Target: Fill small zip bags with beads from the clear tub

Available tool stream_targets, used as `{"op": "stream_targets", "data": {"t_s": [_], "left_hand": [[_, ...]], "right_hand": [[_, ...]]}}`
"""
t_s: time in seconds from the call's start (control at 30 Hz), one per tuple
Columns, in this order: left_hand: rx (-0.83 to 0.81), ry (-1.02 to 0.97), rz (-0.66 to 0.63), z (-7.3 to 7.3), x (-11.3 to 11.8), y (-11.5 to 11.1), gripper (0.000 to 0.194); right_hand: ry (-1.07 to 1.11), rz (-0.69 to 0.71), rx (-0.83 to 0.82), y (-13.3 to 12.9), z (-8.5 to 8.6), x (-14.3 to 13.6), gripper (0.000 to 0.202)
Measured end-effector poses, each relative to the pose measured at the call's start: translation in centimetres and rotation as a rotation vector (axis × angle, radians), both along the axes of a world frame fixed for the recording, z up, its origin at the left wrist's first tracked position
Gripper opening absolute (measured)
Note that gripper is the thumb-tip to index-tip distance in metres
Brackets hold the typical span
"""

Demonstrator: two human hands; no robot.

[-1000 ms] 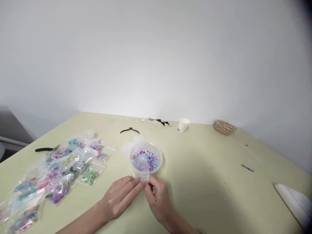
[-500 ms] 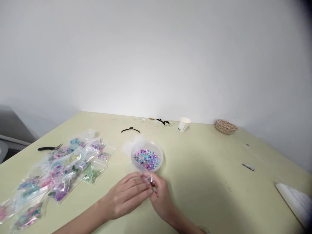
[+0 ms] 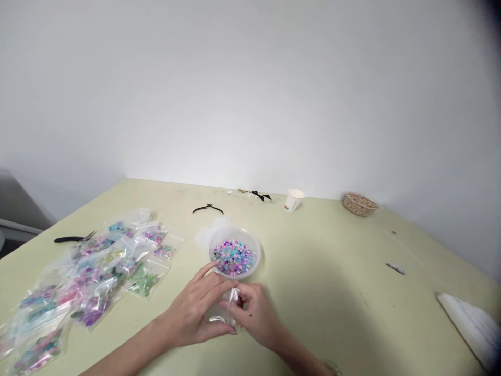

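A small clear plastic bag [image 3: 223, 310] is between my two hands, just in front of a round translucent bowl [image 3: 256, 245]. Many small purple, blue and pink beads [image 3: 235, 257] lie in the bowl. My left hand [image 3: 195, 308] curves round the bag's left side, its thumb and fingers on the plastic and its index finger reaching toward the bowl's near rim. On the other side, my right hand [image 3: 258, 316] pinches the bag's edge, its fingers bent. Whether anything is inside the bag cannot be made out.
Many bags of coloured beads [image 3: 90, 282] cover the table's left side, with black-handled pliers [image 3: 74, 238] beside them. Black pliers [image 3: 208, 208], a paper cup [image 3: 293, 200] and a tub of brown pieces [image 3: 360, 203] stand farther back. A white object [image 3: 469, 324] lies right.
My left hand has spread its thumb from its fingers, and more of the clear bag shows between my hands. The view has shifted slightly.
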State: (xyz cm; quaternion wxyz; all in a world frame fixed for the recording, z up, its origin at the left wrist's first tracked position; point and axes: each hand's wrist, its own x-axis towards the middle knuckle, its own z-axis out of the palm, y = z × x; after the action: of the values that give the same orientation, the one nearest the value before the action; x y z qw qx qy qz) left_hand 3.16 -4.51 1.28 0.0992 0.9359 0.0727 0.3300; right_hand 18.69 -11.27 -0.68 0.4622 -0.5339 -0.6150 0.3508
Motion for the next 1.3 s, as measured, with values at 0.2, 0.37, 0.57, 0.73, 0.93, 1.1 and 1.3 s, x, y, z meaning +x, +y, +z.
{"op": "stream_targets", "data": {"t_s": [0.2,0.37,0.57,0.73,0.93,1.1,1.3], "left_hand": [[0.019,0.003,-0.013,0.1,-0.1,0.1,0.051],[-0.002,-0.053,0.01,-0.3,-0.1,0.4,0.048],[-0.186,-0.251,0.16,-1.4,-0.8,1.8,0.055],[-0.333,-0.359,0.168,-1.1,-1.4,2.3,0.058],[-0.409,-0.398,0.161,-1.4,-1.1,2.4,0.061],[-0.624,-0.392,0.154,-1.1,-1.0,2.2,0.064],[-0.691,-0.269,0.077,0.4,-1.1,1.9,0.067]], "right_hand": [[0.185,0.084,-0.184,0.5,-0.6,0.1,0.014],[0.254,0.087,-0.213,0.5,-0.7,0.3,0.012],[0.139,-0.073,0.055,0.9,1.4,2.0,0.016],[-0.232,-0.113,0.335,3.0,4.8,2.3,0.012],[-0.194,0.092,0.486,3.6,7.2,0.3,0.022],[-0.394,0.374,0.364,3.1,7.2,0.3,0.034],[-0.62,0.502,0.207,2.7,6.8,0.1,0.026]]}}
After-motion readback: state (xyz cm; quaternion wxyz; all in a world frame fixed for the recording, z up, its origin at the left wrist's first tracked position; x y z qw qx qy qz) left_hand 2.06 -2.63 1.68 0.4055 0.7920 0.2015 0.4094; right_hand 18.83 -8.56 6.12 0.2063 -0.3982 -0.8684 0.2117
